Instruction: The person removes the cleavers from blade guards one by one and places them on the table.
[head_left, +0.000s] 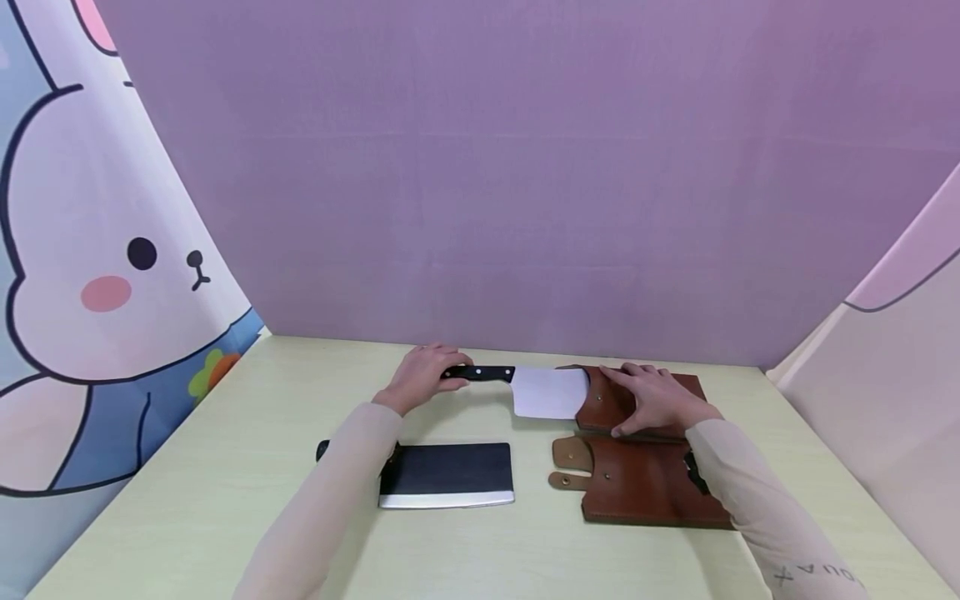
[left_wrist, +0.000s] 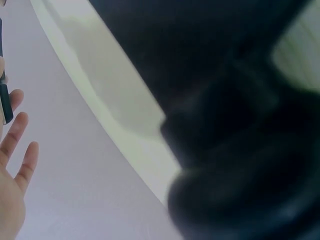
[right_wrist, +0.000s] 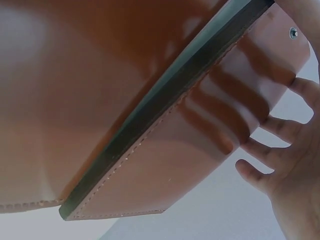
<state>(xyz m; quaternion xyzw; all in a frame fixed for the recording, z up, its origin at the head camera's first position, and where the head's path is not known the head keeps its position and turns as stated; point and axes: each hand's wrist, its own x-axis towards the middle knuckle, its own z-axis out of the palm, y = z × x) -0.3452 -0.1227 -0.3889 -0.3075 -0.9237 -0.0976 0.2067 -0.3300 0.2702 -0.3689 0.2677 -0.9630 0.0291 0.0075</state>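
Note:
My left hand (head_left: 422,379) grips the black riveted handle (head_left: 491,373) of a cleaver, thumb and fingers around its end. In the left wrist view, the handle (left_wrist: 6,103) shows at the left edge, with some fingers spread. The cleaver's bright blade (head_left: 550,393) points right, its front end hidden in the mouth of a brown leather sheath (head_left: 607,407). My right hand (head_left: 660,398) holds that sheath across its width, thumb at the near edge. In the right wrist view, the fingers (right_wrist: 280,131) touch the sheath's (right_wrist: 150,175) far edge.
Nearer on the pale table (head_left: 450,554) lies a second cleaver (head_left: 450,475), dark-bladed with a silver edge, its handle mostly behind my left sleeve. A second brown sheath (head_left: 652,483) with a tan strap lies to its right. A purple cloth wall (head_left: 487,183) stands behind.

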